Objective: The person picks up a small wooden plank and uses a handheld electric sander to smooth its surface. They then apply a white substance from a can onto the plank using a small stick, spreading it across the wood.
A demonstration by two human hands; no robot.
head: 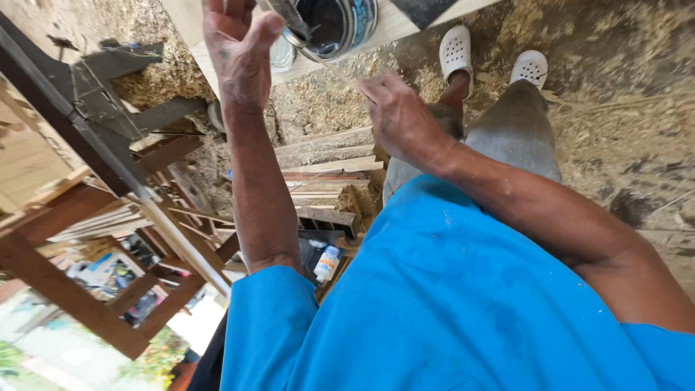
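Sawdust-strewn workshop floor [622,108], seen from above. Nearest, a blue shirt [449,304]; left of it, a small white glue bottle [327,262] among stacked wood offcuts [329,163]. Farther, the right hand [398,116], fingers curled, pinches a thin stick [337,72] reaching into an open metal can [337,25] on a pale board [391,25]. The left hand [235,51], fingers loosely bent, is raised beside the can; whether it holds anything cannot be told. White clogs [492,61] lie right.

I count my two hands, left [235,51] and right [398,116], one open tin can [340,25], one thin stick [333,69], two white clogs [456,51] and one small glue bottle [327,263].
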